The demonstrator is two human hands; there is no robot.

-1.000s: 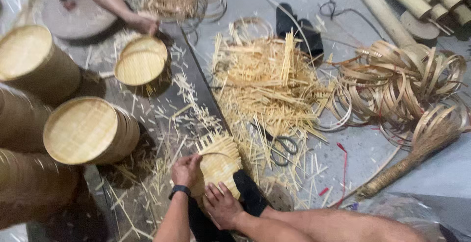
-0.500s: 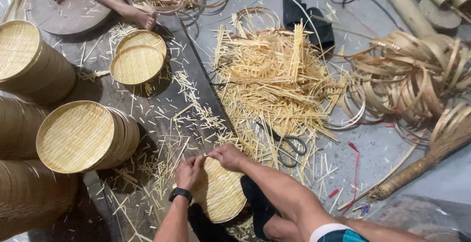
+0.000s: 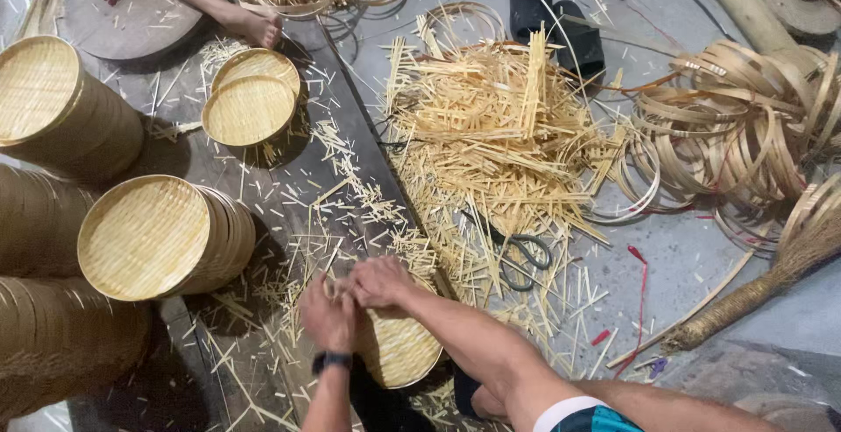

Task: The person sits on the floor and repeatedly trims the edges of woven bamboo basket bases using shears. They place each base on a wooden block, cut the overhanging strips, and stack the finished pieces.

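head view: both hands' grip pinches woven tray point(image 3: 399, 349) rim, scraps crowding around.

Lighting: even, soft daylight from above; no glare. Shadows: short and dark beneath the stacked woven trays point(image 3: 144, 235) at the floor's left edge. Sharpness: left hand point(image 3: 326, 316) and right hand point(image 3: 378, 283) motion-blurred; bamboo strip pile point(image 3: 491, 125) moderately crisp. Corners slightly soft.
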